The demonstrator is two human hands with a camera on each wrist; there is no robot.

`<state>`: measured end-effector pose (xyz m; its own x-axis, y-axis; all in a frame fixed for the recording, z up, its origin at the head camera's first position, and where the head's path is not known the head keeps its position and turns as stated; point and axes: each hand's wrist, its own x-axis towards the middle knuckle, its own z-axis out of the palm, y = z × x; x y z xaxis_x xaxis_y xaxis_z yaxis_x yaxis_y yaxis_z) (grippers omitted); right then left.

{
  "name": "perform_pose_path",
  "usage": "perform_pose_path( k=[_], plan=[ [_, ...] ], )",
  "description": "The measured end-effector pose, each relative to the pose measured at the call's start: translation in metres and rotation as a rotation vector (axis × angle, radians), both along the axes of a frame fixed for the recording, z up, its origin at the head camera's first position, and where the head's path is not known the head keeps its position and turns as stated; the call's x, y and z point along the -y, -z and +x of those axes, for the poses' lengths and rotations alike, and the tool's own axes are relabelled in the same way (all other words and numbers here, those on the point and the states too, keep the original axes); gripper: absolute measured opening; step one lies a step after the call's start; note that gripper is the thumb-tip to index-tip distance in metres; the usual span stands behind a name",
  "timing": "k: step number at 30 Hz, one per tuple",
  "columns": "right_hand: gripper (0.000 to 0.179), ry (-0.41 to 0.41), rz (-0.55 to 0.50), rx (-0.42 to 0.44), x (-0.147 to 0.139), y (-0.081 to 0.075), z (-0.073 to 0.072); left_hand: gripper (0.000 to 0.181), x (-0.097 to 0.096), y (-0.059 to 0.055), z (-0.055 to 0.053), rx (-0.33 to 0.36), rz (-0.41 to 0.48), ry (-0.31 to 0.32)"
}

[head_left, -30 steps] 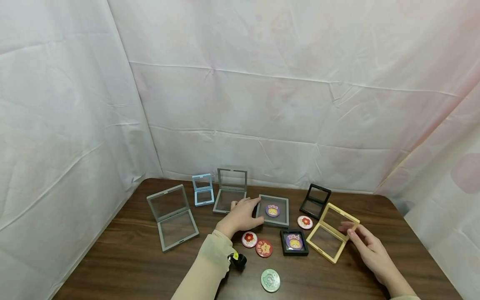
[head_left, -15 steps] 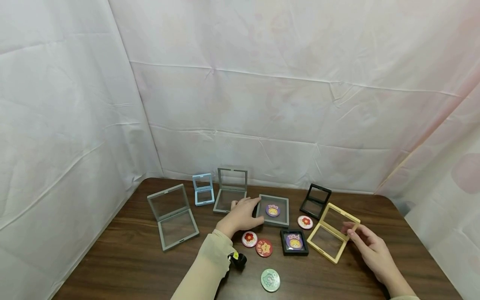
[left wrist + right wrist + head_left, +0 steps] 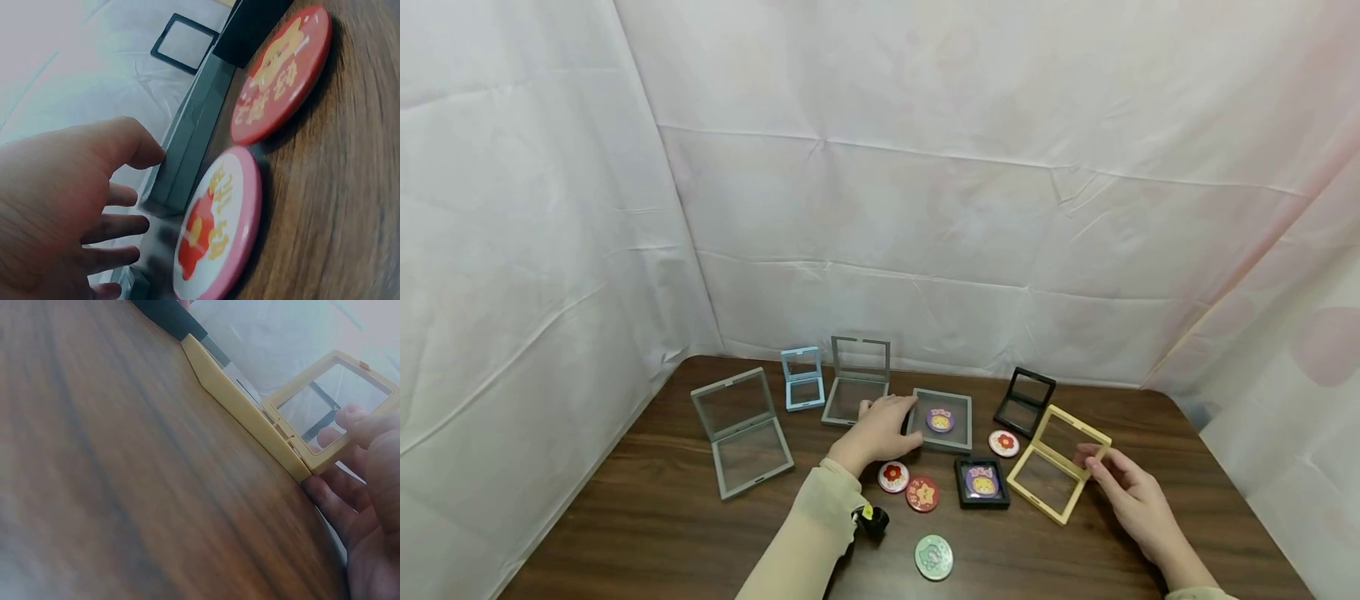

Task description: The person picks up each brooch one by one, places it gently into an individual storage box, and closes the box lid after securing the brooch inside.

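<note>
A closed grey display frame holds a purple bear badge. At its left side is my left hand; in the left wrist view the thumb touches the frame's edge and the other fingers extend fairly straight. My right hand pinches the raised lid of an opened yellow display frame at its right edge, thumb on the near side and fingers behind. The right wrist view shows the yellow frame with its base on the table and its lid tilted up.
Open frames in grey, blue, darker grey and black stand around. A black frame holds another bear badge. Loose badges are flowered, red and green. White cloth hangs behind.
The head view has shifted slightly, so everything appears a little further left. Both hands and the frames otherwise keep their places.
</note>
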<state>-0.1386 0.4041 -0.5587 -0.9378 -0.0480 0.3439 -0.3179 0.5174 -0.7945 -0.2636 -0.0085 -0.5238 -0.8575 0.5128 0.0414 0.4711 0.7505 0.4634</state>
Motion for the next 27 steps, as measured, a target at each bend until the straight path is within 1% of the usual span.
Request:
perform_pose_path(
  k=[3, 5, 8, 11, 14, 17, 19, 20, 24, 26, 27],
  plan=[
    [0.031, 0.009, 0.009, -0.011, 0.000, 0.000, 0.001, 0.068, -0.004, -0.005, 0.003, -0.035, 0.006, 0.009],
    [0.030, 0.021, 0.019, -0.019, 0.000, 0.001, 0.001, 0.066, -0.007, -0.009, 0.005, -0.060, 0.026, 0.025],
    [0.031, 0.029, 0.030, -0.020, 0.000, 0.000, 0.000, 0.063, -0.015, -0.014, 0.008, -0.131, 0.051, 0.058],
    [0.031, 0.036, 0.041, -0.013, 0.001, 0.000, 0.001, 0.059, -0.026, -0.019, 0.013, -0.196, 0.067, 0.112],
    [0.030, 0.044, 0.048, -0.015, 0.000, -0.001, 0.001, 0.056, -0.042, -0.025, 0.016, -0.262, 0.051, 0.182],
    [0.029, 0.046, 0.046, -0.029, -0.002, 0.000, 0.000, 0.055, -0.057, -0.031, 0.016, -0.310, -0.006, 0.255],
    [0.029, 0.041, 0.032, -0.038, -0.002, 0.001, -0.001, 0.054, -0.066, -0.035, 0.015, -0.335, -0.063, 0.289],
    [0.028, 0.036, 0.011, -0.049, -0.001, 0.002, -0.002, 0.054, -0.070, -0.036, 0.014, -0.337, -0.095, 0.303],
    [0.028, 0.028, 0.001, -0.050, -0.001, 0.002, -0.003, 0.050, -0.089, -0.041, 0.008, -0.317, -0.221, 0.349],
    [0.028, 0.037, 0.016, -0.047, -0.001, 0.002, -0.003, 0.048, -0.099, -0.043, 0.005, -0.313, -0.275, 0.368],
    [0.029, 0.046, 0.040, -0.039, -0.002, 0.000, -0.002, 0.047, -0.105, -0.044, 0.004, -0.319, -0.294, 0.377]
  ],
)
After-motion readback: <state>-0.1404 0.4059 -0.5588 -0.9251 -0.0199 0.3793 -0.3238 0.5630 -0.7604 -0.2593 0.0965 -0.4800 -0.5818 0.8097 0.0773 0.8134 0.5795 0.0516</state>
